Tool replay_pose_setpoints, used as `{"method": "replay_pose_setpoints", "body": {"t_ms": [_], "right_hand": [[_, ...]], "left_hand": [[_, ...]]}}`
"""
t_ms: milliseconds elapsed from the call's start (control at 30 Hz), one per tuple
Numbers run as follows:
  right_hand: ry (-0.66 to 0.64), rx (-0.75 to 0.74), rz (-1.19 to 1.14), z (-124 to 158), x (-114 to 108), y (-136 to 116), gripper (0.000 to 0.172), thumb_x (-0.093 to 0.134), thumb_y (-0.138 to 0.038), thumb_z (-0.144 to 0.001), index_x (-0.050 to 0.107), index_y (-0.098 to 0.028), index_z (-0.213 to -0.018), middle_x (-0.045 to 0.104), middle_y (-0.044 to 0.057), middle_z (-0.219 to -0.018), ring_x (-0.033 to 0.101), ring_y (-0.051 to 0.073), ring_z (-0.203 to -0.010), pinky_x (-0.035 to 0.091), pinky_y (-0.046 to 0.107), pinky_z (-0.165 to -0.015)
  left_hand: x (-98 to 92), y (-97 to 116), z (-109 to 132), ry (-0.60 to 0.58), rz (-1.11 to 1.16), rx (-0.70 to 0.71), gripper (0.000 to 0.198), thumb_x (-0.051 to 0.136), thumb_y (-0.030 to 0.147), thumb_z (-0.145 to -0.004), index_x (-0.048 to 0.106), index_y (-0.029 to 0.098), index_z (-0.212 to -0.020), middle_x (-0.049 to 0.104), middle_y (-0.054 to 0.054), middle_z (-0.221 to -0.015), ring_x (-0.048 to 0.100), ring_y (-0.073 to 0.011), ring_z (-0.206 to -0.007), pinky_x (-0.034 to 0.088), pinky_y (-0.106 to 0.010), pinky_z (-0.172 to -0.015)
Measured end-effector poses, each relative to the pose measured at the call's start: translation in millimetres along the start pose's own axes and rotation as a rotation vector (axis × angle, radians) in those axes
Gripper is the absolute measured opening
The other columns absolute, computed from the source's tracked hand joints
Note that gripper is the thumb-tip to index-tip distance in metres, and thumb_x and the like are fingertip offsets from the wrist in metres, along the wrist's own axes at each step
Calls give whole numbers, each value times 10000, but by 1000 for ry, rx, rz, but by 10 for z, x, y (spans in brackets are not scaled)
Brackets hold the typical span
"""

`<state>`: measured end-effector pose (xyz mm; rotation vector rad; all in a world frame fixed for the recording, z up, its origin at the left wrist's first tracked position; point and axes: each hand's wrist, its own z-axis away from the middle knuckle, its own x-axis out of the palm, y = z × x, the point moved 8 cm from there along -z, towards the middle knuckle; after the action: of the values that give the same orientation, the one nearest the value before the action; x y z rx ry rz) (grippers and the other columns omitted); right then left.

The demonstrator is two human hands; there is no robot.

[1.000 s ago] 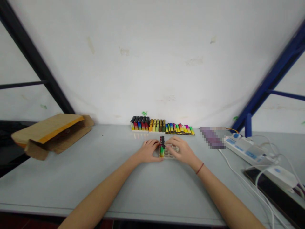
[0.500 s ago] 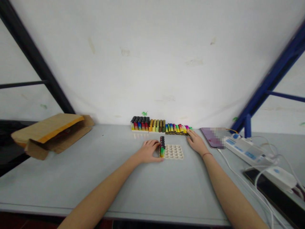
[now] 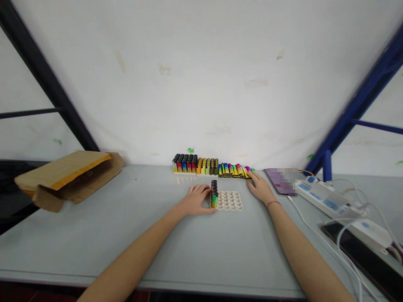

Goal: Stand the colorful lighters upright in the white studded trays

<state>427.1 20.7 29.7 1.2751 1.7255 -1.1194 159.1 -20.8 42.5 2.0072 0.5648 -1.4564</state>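
My left hand [image 3: 197,200] curves round the left end of a white tray [image 3: 230,200] with rows of round hollows, its thumb along the front and its fingers behind. One row of small multicoloured cylinders [image 3: 214,194] with dark tops stands upright in the tray's left column. My right hand [image 3: 260,187] reaches to the back, fingers stretched out and thumb apart. Its fingertips touch the right end of a row of small colourful cylinders [image 3: 232,169] lying down. Whether they pinch one is too small to make out.
Upright black-topped cylinders [image 3: 185,164] and yellow-topped ones [image 3: 208,166] stand along the wall. An open brown cardboard box [image 3: 72,172] lies at left. A purple flat device [image 3: 278,180], a white power strip [image 3: 327,199], cables and a dark phone [image 3: 362,256] occupy the right side.
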Motion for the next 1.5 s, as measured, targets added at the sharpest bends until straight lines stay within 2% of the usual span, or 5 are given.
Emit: {"method": "replay_pose_setpoints", "body": {"t_ms": [667,933,1200,1367,1500], "right_hand": [[-17,226,150,70,-274,76,259,490,-224,-834,614,-126,-1039,643,158,-968,618,263,-858,440,335,-741],[67,102,91,13,-128,-49,538,359,-479,-937,405,-241,-1417,429,99,-1449,374,284,-1323,306,453,-1055],[-48,106,45,107,-129,-164,505,400,-527,-907,545,-216,-1278,572,119,-1285,523,291,-1136,399,455,-954],[79,137,106,83,-295,-220,569,430,-597,-873,489,-293,-1351,465,104,-1404,392,350,-1266,356,572,-977],[-101,115,103,-135,-76,-158,595,337,-622,-901,379,-356,-1432,354,47,-1509,305,358,-1356,284,648,-1016]], "left_hand": [[-10,4,1,1,7,-3,751,616,668,-739,501,171,-1290,500,-141,-1322,458,-331,-1203,304,-465,-1042],[4,3,-1,7,15,3,760,608,674,-742,498,164,-1294,499,-147,-1320,455,-336,-1204,305,-473,-1040],[-1,5,-5,-7,16,-6,743,606,675,-744,500,182,-1291,500,-140,-1318,458,-335,-1203,304,-477,-1038],[8,1,-6,1,7,-2,758,602,684,-742,500,178,-1297,499,-141,-1319,458,-335,-1200,309,-476,-1037],[-5,20,-2,6,4,-1,749,609,680,-743,504,182,-1292,501,-135,-1321,458,-331,-1201,310,-466,-1039]]}}
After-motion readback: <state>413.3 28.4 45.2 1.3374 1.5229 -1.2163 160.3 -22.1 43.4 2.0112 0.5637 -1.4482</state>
